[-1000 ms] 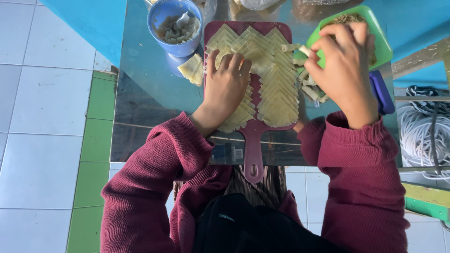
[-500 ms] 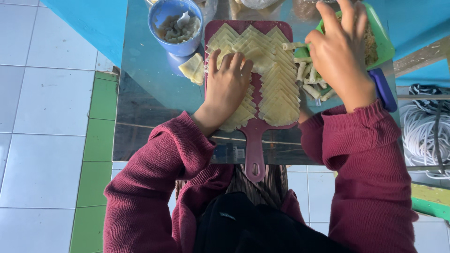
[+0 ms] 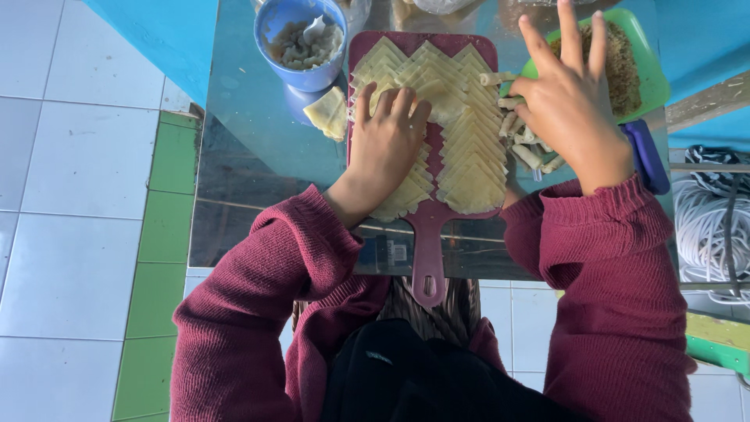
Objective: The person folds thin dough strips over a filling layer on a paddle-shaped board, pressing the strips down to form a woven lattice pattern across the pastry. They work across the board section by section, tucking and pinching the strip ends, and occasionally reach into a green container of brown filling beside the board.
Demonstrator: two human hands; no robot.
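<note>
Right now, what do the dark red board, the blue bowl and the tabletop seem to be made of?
The board looks like moulded plastic: one even dark red colour, handle formed in one piece. The bowl also looks plastic, smooth and slightly glossy blue, though that stays a guess. The tabletop seems to be glass: it mirrors its surroundings and the floor tiles show through it.

Glossy glass table (image 3: 258, 148), plastic board (image 3: 428, 258)

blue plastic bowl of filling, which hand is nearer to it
Left. The left hand lies on the wrappers beside the blue plastic bowl; the right hand is across the board, by the green tray.
</note>
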